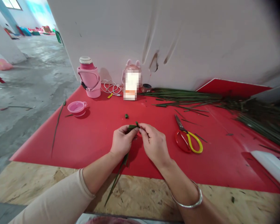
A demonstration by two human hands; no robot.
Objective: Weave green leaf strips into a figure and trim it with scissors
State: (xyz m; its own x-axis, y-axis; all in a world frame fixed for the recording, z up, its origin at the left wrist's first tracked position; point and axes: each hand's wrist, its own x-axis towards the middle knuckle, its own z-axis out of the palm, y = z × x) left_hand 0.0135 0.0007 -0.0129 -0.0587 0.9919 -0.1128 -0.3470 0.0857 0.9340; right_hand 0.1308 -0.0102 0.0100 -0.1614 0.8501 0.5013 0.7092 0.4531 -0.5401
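Leaf strip (131, 127), partly bent, held between my two hands.
My left hand (121, 140) pinches the strip, and my right hand (155, 143) grips its bent end just beside, above the red sheet (100, 137). What looks like its long tail (116, 177) runs toward seven o'clock, so I judge the bending only started, with much length left. One small green roll (126, 116) lies at eleven o'clock, perhaps finished. Scissors (183, 128) rest at three o'clock; bundled leaves (182, 95) wait at two.

The beige-sleeved left forearm (67, 189) and bare right forearm (180, 182) angle inward, bare left hand (121, 140) and right hand (156, 144) pinching, fingertips (142, 132) perhaps touching.
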